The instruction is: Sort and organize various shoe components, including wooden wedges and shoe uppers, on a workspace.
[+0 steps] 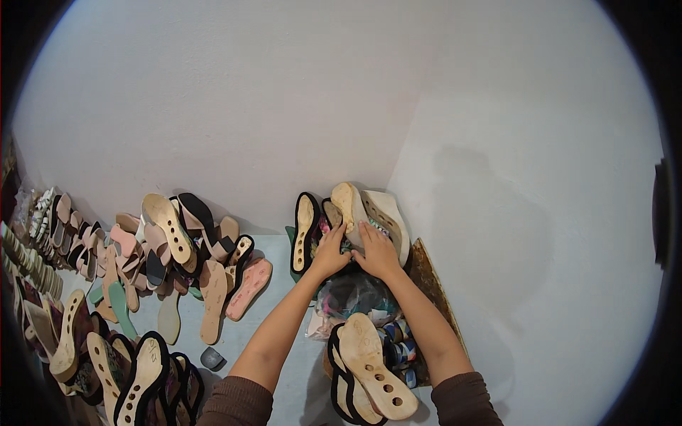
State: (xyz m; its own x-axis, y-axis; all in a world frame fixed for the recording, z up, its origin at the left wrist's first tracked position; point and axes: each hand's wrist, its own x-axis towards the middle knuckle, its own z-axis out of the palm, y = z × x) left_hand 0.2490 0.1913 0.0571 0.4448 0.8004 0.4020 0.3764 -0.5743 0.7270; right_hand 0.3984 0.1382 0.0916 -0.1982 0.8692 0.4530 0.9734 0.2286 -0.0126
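Both my hands reach into a cluster of sandal soles leaning in the wall corner. My left hand [331, 253] rests on a dark sole next to a tan sole with a black rim and holes [305, 231]. My right hand [376, 252] presses, fingers spread, against a pale beige wedge sole [354, 206] and a cream wedge [389, 216]. Whether either hand grips a sole I cannot tell; the fingertips are partly hidden among the soles.
A clear bag of colourful pieces [352, 298] lies under my forearms. A tan holed sole stack [369, 366] sits near my right elbow. A big heap of soles [177, 248] covers the left floor, with more [128, 369] at lower left. A brown board [430, 284] leans against the right wall.
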